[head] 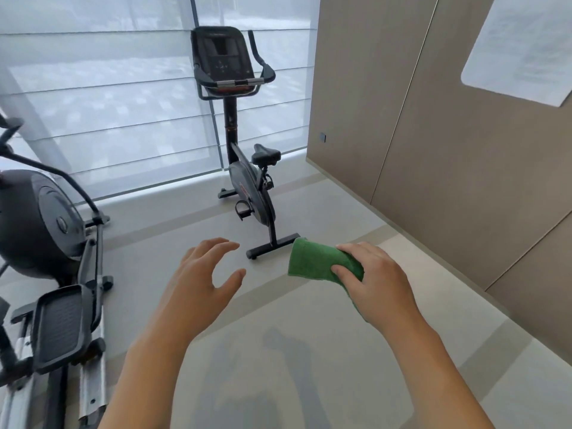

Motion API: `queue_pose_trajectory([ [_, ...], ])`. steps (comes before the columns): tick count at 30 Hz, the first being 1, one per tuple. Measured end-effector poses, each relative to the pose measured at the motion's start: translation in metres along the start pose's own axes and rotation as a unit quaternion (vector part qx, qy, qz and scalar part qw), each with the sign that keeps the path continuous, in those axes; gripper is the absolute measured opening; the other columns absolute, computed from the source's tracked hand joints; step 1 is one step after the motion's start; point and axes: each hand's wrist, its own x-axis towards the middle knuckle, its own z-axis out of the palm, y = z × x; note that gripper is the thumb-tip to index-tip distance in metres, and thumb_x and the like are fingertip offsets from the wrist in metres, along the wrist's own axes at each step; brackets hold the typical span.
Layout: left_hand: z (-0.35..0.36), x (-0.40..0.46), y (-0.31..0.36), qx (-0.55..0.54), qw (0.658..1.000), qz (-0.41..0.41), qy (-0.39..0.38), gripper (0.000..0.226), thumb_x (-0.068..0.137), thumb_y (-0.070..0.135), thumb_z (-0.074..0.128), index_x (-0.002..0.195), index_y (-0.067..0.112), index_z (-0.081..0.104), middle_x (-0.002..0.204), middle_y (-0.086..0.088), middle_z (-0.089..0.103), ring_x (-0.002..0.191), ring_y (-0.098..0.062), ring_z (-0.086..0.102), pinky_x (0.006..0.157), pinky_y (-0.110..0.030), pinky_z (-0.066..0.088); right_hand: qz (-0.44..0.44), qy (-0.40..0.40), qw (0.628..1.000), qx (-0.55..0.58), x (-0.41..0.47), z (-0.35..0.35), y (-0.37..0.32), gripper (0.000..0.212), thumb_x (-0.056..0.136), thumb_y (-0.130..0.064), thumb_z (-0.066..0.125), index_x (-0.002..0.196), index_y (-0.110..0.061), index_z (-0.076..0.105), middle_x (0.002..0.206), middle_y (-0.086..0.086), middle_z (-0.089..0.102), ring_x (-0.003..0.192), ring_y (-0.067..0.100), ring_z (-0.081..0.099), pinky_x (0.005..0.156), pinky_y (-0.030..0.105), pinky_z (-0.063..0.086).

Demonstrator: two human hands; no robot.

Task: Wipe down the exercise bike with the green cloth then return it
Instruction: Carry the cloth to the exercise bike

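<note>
Green terry fabric, folded into a thick pad, is what the right hand (pixel 376 278) holds: the green cloth (pixel 318 261) sticks out to the left of the knuckles, with the thumb on its near edge and the fingers curled over the far edge. The grasp looks firm, but only one end of the pad is inside the hand.

From here I judge a few risks. The free end of the cloth may unfold and hang down when the hand reaches out, so it could drag on the floor (pixel 309 351) or catch on a pedal. The exercise bike (pixel 247 181) stands ahead of both hands, well apart from them, with its rear foot just beyond the cloth in the view; a careless step could hit this foot. On the console at the top a hard wipe may press the buttons.

The left hand (pixel 201 274) is released, with fingers spread and lightly bent, and it touches nothing. Further to the left of it stands another machine (pixel 46 230), near enough that the left arm could brush it.
</note>
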Motion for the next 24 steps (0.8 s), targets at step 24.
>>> queue_pose_trajectory([
  [24,-0.006,0.227,-0.143,-0.008,1.0,-0.009,0.025,0.046,0.093,0.057,0.06,0.138,0.047,0.055,0.137,0.035,0.047,0.13,0.001,0.047,0.104,-0.027,0.037,-0.027,-0.028,0.999,0.006,0.254,0.138,-0.03,0.032,0.097,-0.032,0.073,0.128,-0.029,0.07,0.104,-0.018,0.065,0.097,0.008,0.057,0.079,0.028,0.048],
])
